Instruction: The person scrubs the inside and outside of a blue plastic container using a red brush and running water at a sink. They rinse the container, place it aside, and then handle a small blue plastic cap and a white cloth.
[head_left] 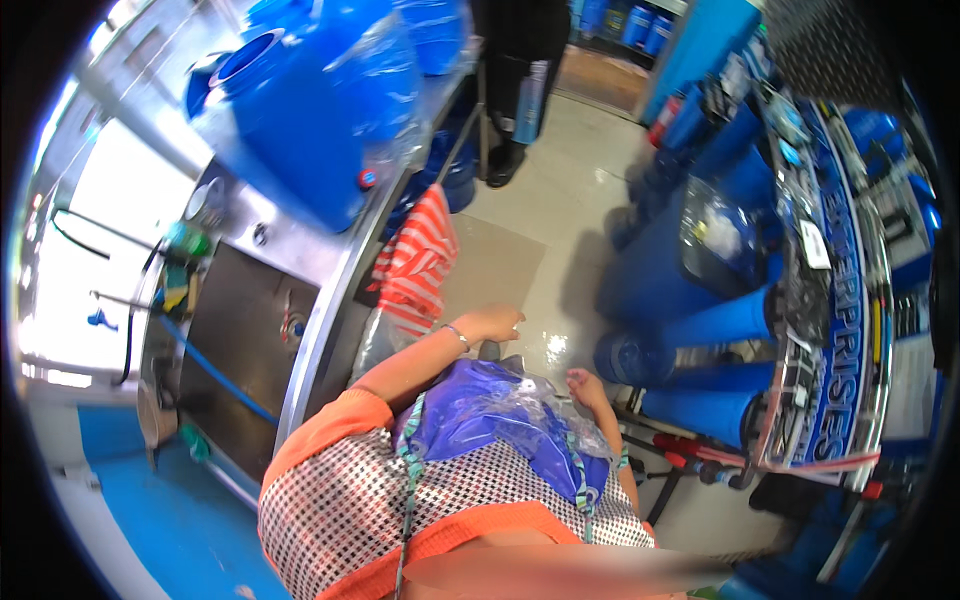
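Note:
My left hand (492, 323), with a bracelet at the wrist, is in front of my body above the tiled floor. Its fingers are loosely bent, and I see nothing in them. My right hand (584, 386) is lower at my right side, beside the apron, its fingers slightly curled and apart with nothing visible in them. The purple apron (470, 398) has a clear plastic layer over its front and patterned straps. Just beyond my left forearm hangs a red-and-white striped bag (420, 255). A large blue water jug (632, 357) stands to the right of my right hand.
A metal sink counter (245, 335) runs along the left, with large blue containers (290, 130) on its far end. Blue filter cylinders (700, 415) and a dark bin (650, 260) line the right. Ahead, a person in dark trousers (512, 60) stands on the floor (575, 150).

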